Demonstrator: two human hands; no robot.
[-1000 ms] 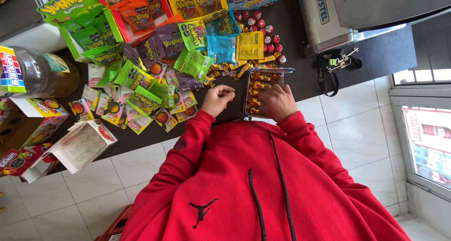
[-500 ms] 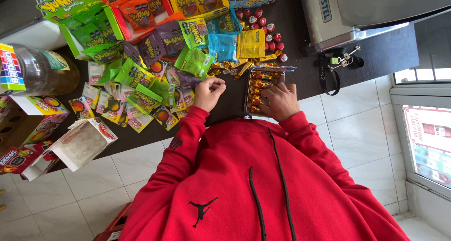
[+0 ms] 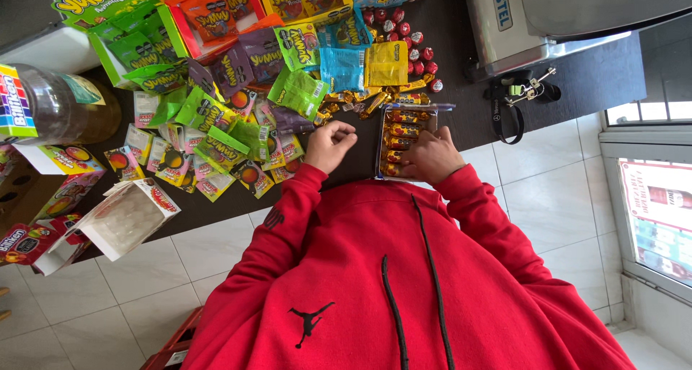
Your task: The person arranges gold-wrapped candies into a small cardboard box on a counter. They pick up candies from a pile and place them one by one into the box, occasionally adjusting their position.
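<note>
The tray (image 3: 404,143) of small wrapped candy bars lies on the dark counter (image 3: 577,74), just above the red hoodie (image 3: 389,269), with its long side running from 12 to 6 o'clock. The right hand (image 3: 431,156) lies on the tray's 4 o'clock corner, fingers bent and spread narrowly over the bars; whether they pinch a bar I cannot tell. The left hand (image 3: 329,144) rests on the counter at 9 o'clock from the tray, near it but apart, fingers curled in toward the palm, with nothing seen in them.

At the tray's 12 o'clock end loose gold-wrapped candies (image 3: 360,100) lie scattered, touching its rim. Further toward 12 o'clock sit a yellow packet (image 3: 386,64) and a blue packet (image 3: 342,67), and at 1 o'clock a cluster of red foil balls (image 3: 404,31). From 9 to 11 o'clock of the left hand spreads a heap of green packets (image 3: 209,114) and purple ones. A key bunch (image 3: 522,92) with a black strap lies at 2 o'clock from the tray, below a grey machine (image 3: 548,17). Far out at 9 o'clock stands a big plastic jar (image 3: 58,107), and at 8 o'clock an open white box (image 3: 126,219).
</note>
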